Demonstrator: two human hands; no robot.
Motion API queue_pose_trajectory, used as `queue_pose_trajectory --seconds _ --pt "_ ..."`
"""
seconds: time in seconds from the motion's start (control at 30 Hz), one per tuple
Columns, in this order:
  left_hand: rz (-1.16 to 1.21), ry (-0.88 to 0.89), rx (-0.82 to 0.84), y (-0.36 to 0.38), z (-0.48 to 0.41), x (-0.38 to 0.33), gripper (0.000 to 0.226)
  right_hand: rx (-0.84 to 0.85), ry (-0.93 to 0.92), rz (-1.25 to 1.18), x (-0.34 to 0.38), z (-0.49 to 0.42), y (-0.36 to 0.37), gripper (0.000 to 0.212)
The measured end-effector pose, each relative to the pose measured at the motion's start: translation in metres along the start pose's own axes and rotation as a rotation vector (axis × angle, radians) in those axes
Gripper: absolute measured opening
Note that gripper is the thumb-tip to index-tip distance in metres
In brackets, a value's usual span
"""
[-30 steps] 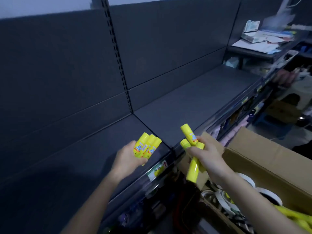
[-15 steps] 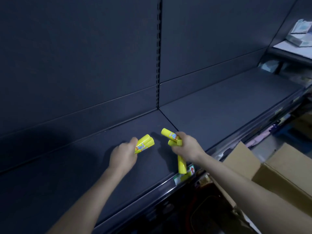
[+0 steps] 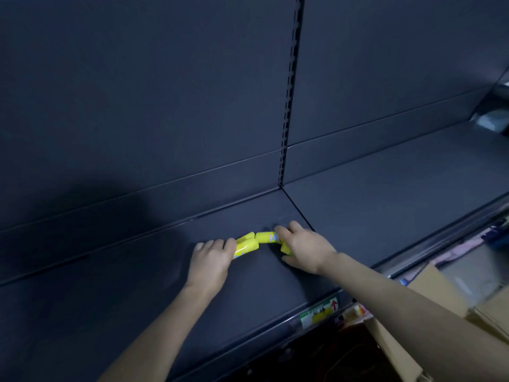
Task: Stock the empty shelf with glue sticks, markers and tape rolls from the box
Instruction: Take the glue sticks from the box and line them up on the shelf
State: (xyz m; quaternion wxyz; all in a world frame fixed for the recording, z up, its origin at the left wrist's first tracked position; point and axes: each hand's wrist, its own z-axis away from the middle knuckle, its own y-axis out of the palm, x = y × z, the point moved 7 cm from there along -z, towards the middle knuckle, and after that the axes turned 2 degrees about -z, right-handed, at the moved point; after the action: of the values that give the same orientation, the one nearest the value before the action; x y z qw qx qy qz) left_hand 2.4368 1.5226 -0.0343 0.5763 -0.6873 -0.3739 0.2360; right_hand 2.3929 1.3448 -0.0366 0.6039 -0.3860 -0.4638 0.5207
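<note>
The stocking looks barely begun: the only stock on the shelf [image 3: 137, 312] is a handful of yellow glue sticks [image 3: 248, 245], lying low and just left of the slotted upright [image 3: 289, 106], on the shelf board or just above it. The left hand [image 3: 212, 260] is curled round one bunch. The right hand [image 3: 305, 249], nearer the upright's foot, lies over the other with its fingers spread; whether it grips or only presses them I cannot tell. No markers or tape rolls show, so those, and probably more glue, are left to do. The shelf is dark, matte metal, bare to either side of the upright, in dim light. A cardboard box [image 3: 440, 293] sits far below and right of the upright, its contents hidden.
</note>
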Motion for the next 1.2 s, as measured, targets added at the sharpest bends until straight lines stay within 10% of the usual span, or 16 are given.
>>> queue_pose_trajectory --seconds 0.43,1.2 --pt "0.271 -0.075 0.344 0.035 0.015 0.005 0.101 0.103 0.125 0.002 -0.030 0.009 0.009 0.100" --pt "0.574 -0.185 0.253 0.052 -0.076 0.021 0.080 0.203 0.162 -0.064 -0.055 -0.112 -0.030 0.080"
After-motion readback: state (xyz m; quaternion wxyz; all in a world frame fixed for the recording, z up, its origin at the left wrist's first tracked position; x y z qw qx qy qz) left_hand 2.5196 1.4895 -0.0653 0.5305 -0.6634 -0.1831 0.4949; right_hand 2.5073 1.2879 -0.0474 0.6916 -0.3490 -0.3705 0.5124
